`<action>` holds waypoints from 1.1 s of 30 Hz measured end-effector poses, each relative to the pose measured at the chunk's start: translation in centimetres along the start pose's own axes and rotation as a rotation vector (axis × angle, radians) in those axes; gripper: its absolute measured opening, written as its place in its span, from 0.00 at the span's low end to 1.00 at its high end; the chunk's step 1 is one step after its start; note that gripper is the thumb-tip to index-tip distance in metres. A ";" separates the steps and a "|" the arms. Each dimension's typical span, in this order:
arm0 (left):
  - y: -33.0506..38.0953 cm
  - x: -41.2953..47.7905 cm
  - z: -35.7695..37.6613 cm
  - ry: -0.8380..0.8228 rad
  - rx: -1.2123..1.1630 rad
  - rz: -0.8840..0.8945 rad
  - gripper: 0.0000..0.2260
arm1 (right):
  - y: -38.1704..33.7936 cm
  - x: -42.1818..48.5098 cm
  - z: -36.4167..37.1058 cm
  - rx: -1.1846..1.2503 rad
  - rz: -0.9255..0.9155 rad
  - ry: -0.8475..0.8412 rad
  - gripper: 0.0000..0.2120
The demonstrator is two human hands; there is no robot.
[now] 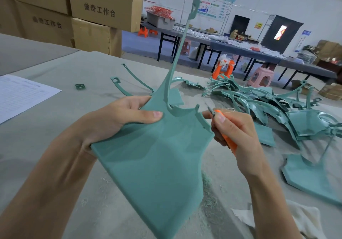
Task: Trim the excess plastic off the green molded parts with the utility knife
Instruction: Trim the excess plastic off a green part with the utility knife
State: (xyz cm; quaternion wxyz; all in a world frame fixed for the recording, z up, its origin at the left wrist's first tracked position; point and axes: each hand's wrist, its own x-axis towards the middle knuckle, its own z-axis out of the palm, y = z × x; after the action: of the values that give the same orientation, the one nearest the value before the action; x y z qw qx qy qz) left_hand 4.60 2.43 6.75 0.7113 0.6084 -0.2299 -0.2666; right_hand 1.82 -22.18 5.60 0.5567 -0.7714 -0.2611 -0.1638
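Above the table, the left hand pinches the likely light, bendy green part at 9 o'clock; the right hand wraps its grip round the knife.

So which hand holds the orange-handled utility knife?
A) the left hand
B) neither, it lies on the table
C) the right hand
C: the right hand grips the orange-handled utility knife, while the left hand holds the large flat green molded plastic part.
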 end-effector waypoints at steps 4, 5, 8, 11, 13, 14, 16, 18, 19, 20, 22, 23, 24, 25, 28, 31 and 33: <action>0.1 -0.1 0.1 0.019 0.033 0.015 0.16 | -0.2 0.0 -0.3 0.172 0.088 0.019 0.25; 0.2 -0.2 0.1 0.016 0.038 0.019 0.17 | -0.2 0.0 -0.4 0.210 0.118 0.010 0.32; 0.2 -0.3 0.2 0.013 0.061 0.036 0.17 | -0.2 0.1 -0.6 0.284 0.176 -0.011 0.29; 0.1 -0.4 0.5 0.056 0.128 0.071 0.17 | -0.3 0.0 -0.6 0.274 0.201 -0.013 0.13; 0.0 -0.4 0.6 0.086 0.170 0.097 0.17 | -0.5 0.0 -0.4 0.233 0.231 0.005 0.10; 0.0 -0.4 0.6 0.100 0.181 0.103 0.17 | -0.6 0.0 -0.3 0.200 0.248 0.021 0.09; 0.0 -0.5 0.7 0.134 0.199 0.109 0.17 | -0.9 0.1 -0.1 0.130 0.271 0.047 0.06; 0.1 -0.5 0.7 0.158 0.229 0.122 0.16 | -1.0 0.1 0.0 0.077 0.282 0.070 0.05; 0.1 -0.5 0.8 0.165 0.245 0.128 0.16 | -1.1 0.1 0.0 0.060 0.286 0.082 0.05; 0.1 -0.5 0.9 0.170 0.256 0.131 0.15 | -1.1 0.1 0.1 0.050 0.289 0.094 0.05; 0.1 -0.6 1.0 0.176 0.266 0.137 0.16 | -1.1 0.1 0.2 0.051 0.298 0.108 0.05; 0.1 -0.6 1.0 0.176 0.268 0.140 0.16 | -1.1 0.1 0.2 0.056 0.301 0.112 0.06; 0.1 -0.6 1.0 0.175 0.272 0.141 0.15 | -1.0 0.1 0.3 0.055 0.299 0.116 0.06; 0.0 -0.5 0.9 0.174 0.281 0.141 0.15 | -1.0 0.1 0.4 0.045 0.290 0.120 0.07; 0.0 -0.5 0.8 0.175 0.310 0.140 0.16 | -0.8 0.0 0.7 -0.002 0.251 0.145 0.09; -0.1 -0.4 0.9 0.175 0.320 0.137 0.16 | -0.7 0.0 0.9 0.019 0.248 0.161 0.06; -0.1 -0.4 1.0 0.180 0.323 0.136 0.15 | -0.7 0.1 0.7 0.120 0.277 0.180 0.07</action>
State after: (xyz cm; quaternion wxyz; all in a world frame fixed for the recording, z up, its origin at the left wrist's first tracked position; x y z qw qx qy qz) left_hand 3.66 1.96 6.81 0.6383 0.7193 -0.2455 -0.1221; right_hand 1.44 -21.30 5.91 0.6400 -0.7477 -0.1109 -0.1380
